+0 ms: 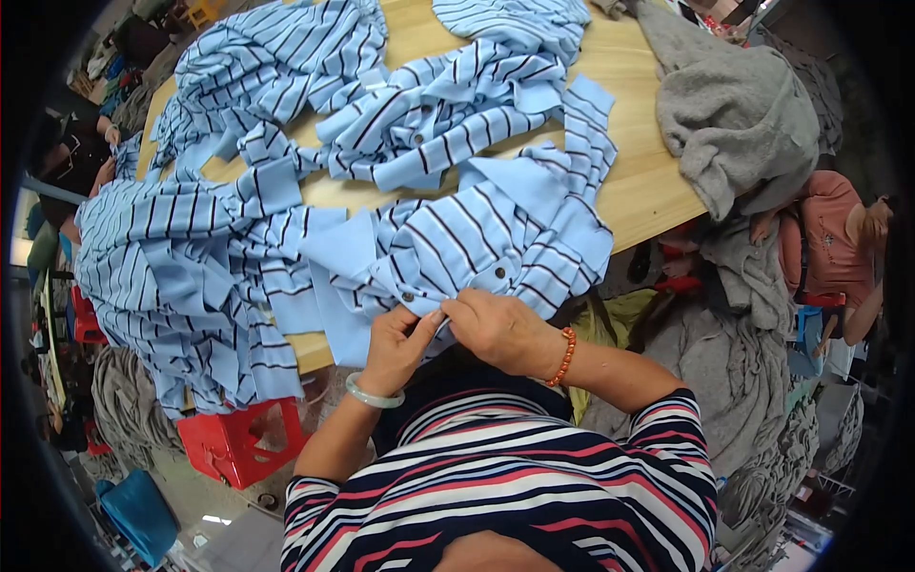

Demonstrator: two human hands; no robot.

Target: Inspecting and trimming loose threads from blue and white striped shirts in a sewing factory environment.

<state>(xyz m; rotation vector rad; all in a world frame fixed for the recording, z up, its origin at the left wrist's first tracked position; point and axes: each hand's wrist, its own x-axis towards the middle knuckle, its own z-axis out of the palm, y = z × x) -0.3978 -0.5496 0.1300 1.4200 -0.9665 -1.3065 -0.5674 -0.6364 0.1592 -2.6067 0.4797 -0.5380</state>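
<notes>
The light-blue striped shirt (477, 243) lies at the near edge of the wooden table (648, 181), its buttoned placket hanging just over the rim toward the person. The left hand (398, 338) comes up from below and pinches the shirt's lower edge, thumb and fingers closed on the fabric just under a dark button (409, 297). The right hand (500, 329) sits touching the left one, fingers curled down over the same hem, gripping it; what lies under its fingers is hidden. A pale green bangle (374, 394) rings the left wrist and an orange bead bracelet (566, 356) the right. To the left, more striped blue garments (191, 276) spill in a heap off the table edge, and further ones (429, 105) lie spread across the far part of the top. A grey garment pile (734, 114) rests at the far right corner. Below the table on the left stands a red plastic stool (238, 443). At the right, well apart, another person in a pink top (824, 238) sits.
</notes>
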